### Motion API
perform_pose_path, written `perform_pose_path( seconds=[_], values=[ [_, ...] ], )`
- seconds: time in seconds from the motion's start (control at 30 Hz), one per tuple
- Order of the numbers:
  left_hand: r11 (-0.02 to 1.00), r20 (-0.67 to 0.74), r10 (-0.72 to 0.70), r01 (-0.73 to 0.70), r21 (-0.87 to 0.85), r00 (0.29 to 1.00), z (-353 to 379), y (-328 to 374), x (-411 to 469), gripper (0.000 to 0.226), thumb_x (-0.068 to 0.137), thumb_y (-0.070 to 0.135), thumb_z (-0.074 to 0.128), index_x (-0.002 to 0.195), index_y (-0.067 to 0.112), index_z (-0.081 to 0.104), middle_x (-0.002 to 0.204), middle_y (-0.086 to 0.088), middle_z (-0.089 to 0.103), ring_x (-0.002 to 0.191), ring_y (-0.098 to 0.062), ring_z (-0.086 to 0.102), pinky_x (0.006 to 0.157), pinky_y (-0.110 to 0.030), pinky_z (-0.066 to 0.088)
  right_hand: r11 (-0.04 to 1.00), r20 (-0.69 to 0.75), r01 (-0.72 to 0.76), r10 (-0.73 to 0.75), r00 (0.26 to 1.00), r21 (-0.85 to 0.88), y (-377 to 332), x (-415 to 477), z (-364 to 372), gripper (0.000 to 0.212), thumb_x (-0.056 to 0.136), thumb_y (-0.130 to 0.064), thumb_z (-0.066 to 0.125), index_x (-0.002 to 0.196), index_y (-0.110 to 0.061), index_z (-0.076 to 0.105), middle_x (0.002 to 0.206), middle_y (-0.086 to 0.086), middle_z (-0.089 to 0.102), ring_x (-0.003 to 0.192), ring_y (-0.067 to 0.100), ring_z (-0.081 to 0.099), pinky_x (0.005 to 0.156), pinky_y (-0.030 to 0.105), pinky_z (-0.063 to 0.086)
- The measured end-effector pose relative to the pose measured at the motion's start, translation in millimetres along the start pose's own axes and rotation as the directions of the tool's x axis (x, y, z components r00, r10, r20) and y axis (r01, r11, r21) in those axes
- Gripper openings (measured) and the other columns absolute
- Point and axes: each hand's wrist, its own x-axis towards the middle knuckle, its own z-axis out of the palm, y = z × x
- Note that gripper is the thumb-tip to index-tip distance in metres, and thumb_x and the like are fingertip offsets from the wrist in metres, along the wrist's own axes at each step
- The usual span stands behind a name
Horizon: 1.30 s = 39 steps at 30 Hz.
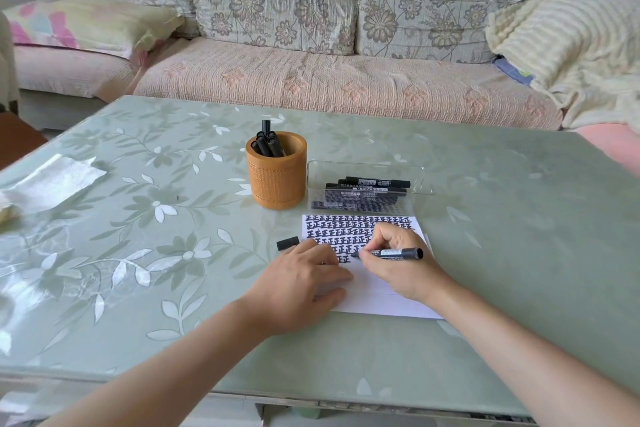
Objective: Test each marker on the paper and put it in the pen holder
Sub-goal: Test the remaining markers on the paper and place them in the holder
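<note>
Table (519,218), left to right. A crumpled tissue (52,180) lies at the far left edge. The pen holder (277,180) stands upright near centre with several black markers (266,146) inside.

A loose cap (287,243) lies at the left hand's (298,284) fingertips; contact cannot be confirmed. That hand rests palm down, fingers relaxed, pressing the paper's (377,302) left edge.

The right hand (398,267) pinches an uncapped marker (398,252), tip on the paper's written rows. Behind the paper, a clear tray (420,180) holds more markers.
</note>
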Motion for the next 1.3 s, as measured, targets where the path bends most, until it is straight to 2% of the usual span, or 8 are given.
perform_pose_path(
  seconds=[0.17, 0.4, 0.73, 0.9, 1.1, 1.23, 1.3],
  values=[
    [1.000, 0.000, -0.011, 0.011, -0.015, 1.000, 1.5, -1.1, -0.5, 0.024, 0.089, 0.042, 0.055, 0.109, 0.036, 0.068, 0.099, 0.011, 0.053, 0.090, -0.014, 0.050, 0.074, -0.034, 0.047, 1.000, -0.014, 0.013, -0.013, 1.000, -0.005, -0.1, -0.7, -0.6, 0.025, 0.078, -0.011, 0.066, 0.066, -0.013, 0.045, 0.061, -0.008, 0.048, 0.058, 0.012, 0.042, 0.054, 0.031, 0.034],
    [1.000, 0.008, -0.018, 0.018, -0.014, 1.000, 1.7, -1.6, -0.2, 0.026, 0.089, 0.045, 0.053, 0.109, 0.037, 0.067, 0.099, 0.011, 0.053, 0.091, -0.013, 0.049, 0.074, -0.034, 0.047, 0.999, 0.032, 0.046, -0.046, 0.998, -0.005, -1.2, -1.6, -2.3, 0.027, 0.076, -0.009, 0.066, 0.063, -0.020, 0.045, 0.061, -0.012, 0.049, 0.060, 0.008, 0.043, 0.059, 0.027, 0.034],
    [1.000, 0.015, -0.017, 0.018, -0.015, 1.000, 1.5, -2.1, -0.3, 0.027, 0.089, 0.046, 0.053, 0.110, 0.037, 0.067, 0.100, 0.011, 0.053, 0.092, -0.012, 0.048, 0.076, -0.033, 0.047, 0.999, 0.005, 0.037, -0.037, 0.999, 0.024, -2.8, -1.5, -1.6, 0.031, 0.081, -0.001, 0.066, 0.063, -0.016, 0.046, 0.060, -0.013, 0.049, 0.059, 0.007, 0.043, 0.057, 0.023, 0.034],
    [1.000, 0.007, -0.017, 0.017, -0.012, 1.000, 1.6, -1.9, 0.2, 0.027, 0.089, 0.045, 0.053, 0.110, 0.037, 0.067, 0.100, 0.012, 0.053, 0.092, -0.012, 0.049, 0.075, -0.032, 0.046, 1.000, 0.067, 0.027, -0.028, 0.997, 0.015, -3.6, -1.7, -1.9, 0.028, 0.080, 0.000, 0.067, 0.064, -0.012, 0.047, 0.060, -0.012, 0.047, 0.060, 0.008, 0.043, 0.057, 0.024, 0.034],
    [1.000, -0.001, -0.008, 0.008, -0.013, 1.000, 2.0, -2.1, 0.0, 0.027, 0.088, 0.045, 0.054, 0.110, 0.036, 0.067, 0.100, 0.011, 0.053, 0.092, -0.013, 0.049, 0.075, -0.032, 0.046, 0.999, 0.056, 0.037, -0.036, 0.998, -0.011, -4.2, -0.4, -2.5, 0.024, 0.074, -0.012, 0.066, 0.061, -0.018, 0.046, 0.059, -0.012, 0.047, 0.060, 0.009, 0.042, 0.057, 0.028, 0.033],
    [1.000, 0.000, 0.000, 0.000, -0.020, 1.000, 1.9, -2.5, -0.2, 0.027, 0.089, 0.044, 0.054, 0.111, 0.036, 0.067, 0.100, 0.011, 0.053, 0.093, -0.013, 0.049, 0.076, -0.033, 0.046, 0.999, 0.032, 0.004, -0.005, 0.999, 0.053, -8.7, 1.0, -4.5, 0.020, 0.067, -0.015, 0.059, 0.058, -0.022, 0.042, 0.057, -0.011, 0.043, 0.056, 0.010, 0.037, 0.053, 0.029, 0.028],
    [1.000, -0.006, 0.007, -0.007, -0.021, 1.000, 2.3, -3.0, -0.3, 0.027, 0.089, 0.044, 0.054, 0.111, 0.035, 0.068, 0.100, 0.011, 0.053, 0.093, -0.013, 0.050, 0.076, -0.033, 0.047, 0.984, -0.005, -0.041, 0.043, 0.999, 0.175, -9.5, 1.8, -5.7, 0.015, 0.069, -0.011, 0.059, 0.064, -0.012, 0.045, 0.056, -0.004, 0.044, 0.051, 0.013, 0.036, 0.049, 0.027, 0.027]
  ],
)
